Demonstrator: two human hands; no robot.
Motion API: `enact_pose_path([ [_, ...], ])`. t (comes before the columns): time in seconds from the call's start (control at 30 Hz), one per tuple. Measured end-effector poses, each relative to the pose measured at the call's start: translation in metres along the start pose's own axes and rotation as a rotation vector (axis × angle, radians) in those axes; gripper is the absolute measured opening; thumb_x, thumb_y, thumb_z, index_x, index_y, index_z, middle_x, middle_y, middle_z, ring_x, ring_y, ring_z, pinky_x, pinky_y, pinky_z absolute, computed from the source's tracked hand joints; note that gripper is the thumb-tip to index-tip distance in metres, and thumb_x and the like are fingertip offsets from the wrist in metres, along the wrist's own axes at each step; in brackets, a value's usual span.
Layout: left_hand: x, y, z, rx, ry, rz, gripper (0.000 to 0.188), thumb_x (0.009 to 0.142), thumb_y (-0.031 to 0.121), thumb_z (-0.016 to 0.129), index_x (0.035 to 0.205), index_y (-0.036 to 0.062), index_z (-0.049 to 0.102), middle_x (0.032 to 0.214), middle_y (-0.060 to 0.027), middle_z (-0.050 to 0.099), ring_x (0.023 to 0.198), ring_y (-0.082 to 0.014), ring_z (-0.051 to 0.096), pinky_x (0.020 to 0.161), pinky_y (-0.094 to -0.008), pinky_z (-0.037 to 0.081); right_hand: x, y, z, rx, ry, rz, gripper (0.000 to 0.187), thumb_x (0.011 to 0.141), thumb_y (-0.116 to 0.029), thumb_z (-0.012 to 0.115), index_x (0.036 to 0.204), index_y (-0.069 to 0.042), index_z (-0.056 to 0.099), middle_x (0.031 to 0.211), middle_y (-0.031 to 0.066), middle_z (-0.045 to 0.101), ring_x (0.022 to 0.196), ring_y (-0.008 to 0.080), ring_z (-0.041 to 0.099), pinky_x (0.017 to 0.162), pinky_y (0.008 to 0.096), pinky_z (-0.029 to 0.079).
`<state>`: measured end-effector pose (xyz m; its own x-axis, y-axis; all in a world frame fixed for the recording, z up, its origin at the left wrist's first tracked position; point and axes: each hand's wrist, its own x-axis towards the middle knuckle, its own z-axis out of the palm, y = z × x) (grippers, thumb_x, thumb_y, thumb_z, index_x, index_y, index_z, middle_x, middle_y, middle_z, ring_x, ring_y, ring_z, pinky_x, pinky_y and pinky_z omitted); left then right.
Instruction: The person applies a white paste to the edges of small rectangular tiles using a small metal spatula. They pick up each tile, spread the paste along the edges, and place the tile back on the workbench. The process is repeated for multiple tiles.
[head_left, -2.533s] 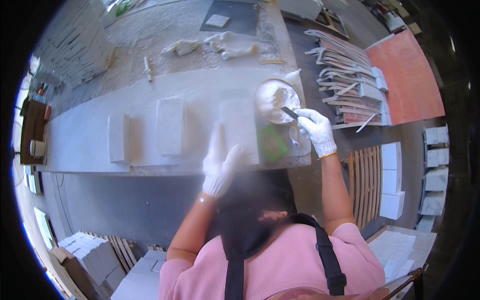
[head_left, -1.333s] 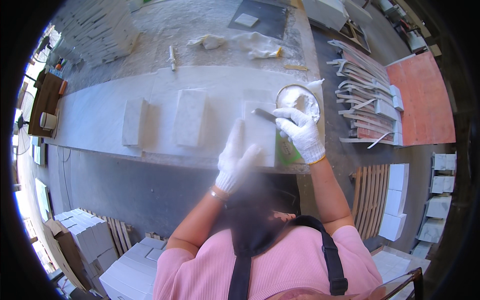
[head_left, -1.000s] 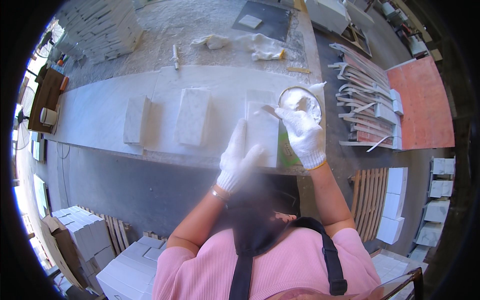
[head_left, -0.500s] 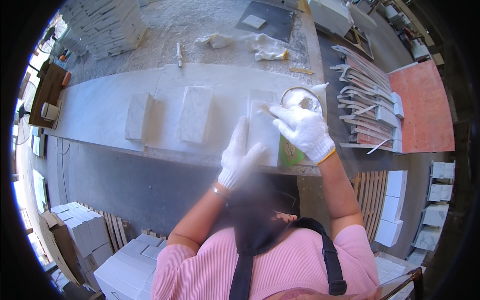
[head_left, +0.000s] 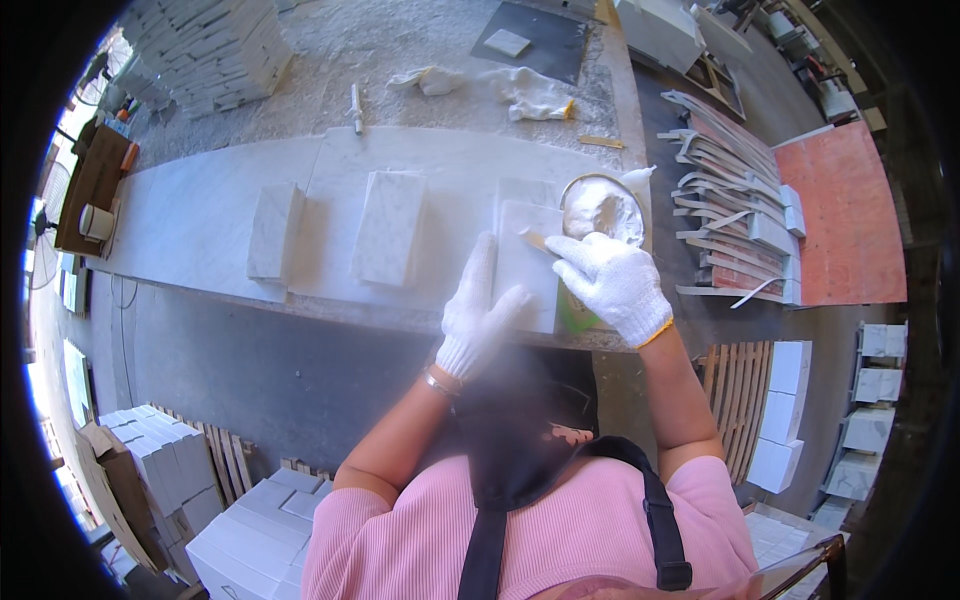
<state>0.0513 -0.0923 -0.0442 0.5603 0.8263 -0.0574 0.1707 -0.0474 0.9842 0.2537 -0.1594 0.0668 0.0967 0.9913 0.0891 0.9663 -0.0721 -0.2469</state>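
My right hand (head_left: 618, 290), in a white knit glove with a yellow cuff edge, grips a small flat stick (head_left: 533, 239) between thumb and fingers. The stick's tip is over a pale marble tile (head_left: 525, 285) that lies at the front of the bench. Along that tile's left edge rests my gloved left hand (head_left: 468, 320), fingers stretched out and thumb apart. Just beyond my right hand stands a round bowl (head_left: 641, 214) of thick white paste (head_left: 592, 208). A green item (head_left: 574, 313) lies partly hidden beside the right hand.
Two stacks of marble tiles, one nearer (head_left: 390, 230) and one farther left (head_left: 275, 232), stand on the bench slab (head_left: 190, 215). Used gloves (head_left: 530, 95) and a white stick-like tool (head_left: 357, 108) lie behind. At right, pale strips (head_left: 725, 200) cover a reddish board (head_left: 845, 215).
My right hand has drawn back slightly toward me, uncovering more of the paste bowl. The stick in it shows more clearly now. My left hand stays in place.
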Motion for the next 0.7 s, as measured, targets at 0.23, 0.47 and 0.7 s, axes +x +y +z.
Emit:
enact_pose_path([
  [0.23, 0.0, 0.004, -0.001, 0.011, 0.017, 0.019, 0.083, 0.096, 0.016, 0.075, 0.166, -0.0002, 0.033, 0.168, -0.0187, 0.043, 0.152, -0.0237, 0.044, 0.123, -0.0353, 0.036, 0.015, 0.002, 0.014, 0.012, 0.089, -0.042, 0.027, 0.095, -0.026, 0.074, 0.119, -0.015, 0.079, 0.097, 0.0123, 0.077, 0.084, 0.0316, 0.074, 0.074, 0.0416, 0.059],
  [0.47, 0.0, 0.001, 0.0, -0.019, 0.029, 0.023, 0.081, 0.096, 0.015, 0.075, 0.165, -0.0011, 0.035, 0.166, -0.018, 0.044, 0.151, -0.0233, 0.045, 0.123, -0.036, 0.036, 0.007, -0.001, 0.004, 0.032, 0.091, -0.035, 0.026, 0.095, -0.024, 0.073, 0.118, -0.015, 0.079, 0.095, 0.0131, 0.076, 0.084, 0.032, 0.074, 0.074, 0.0426, 0.059],
  [0.7, 0.0, 0.002, 0.0, 0.0, 0.04, 0.049, 0.081, 0.095, 0.016, 0.076, 0.164, -0.0005, 0.036, 0.166, -0.0183, 0.045, 0.151, -0.0232, 0.045, 0.123, -0.0358, 0.036, 0.022, 0.004, 0.016, 0.052, 0.095, -0.069, 0.033, 0.095, -0.023, 0.072, 0.127, -0.019, 0.077, 0.088, 0.0137, 0.072, 0.077, 0.0327, 0.071, 0.07, 0.0453, 0.057],
])
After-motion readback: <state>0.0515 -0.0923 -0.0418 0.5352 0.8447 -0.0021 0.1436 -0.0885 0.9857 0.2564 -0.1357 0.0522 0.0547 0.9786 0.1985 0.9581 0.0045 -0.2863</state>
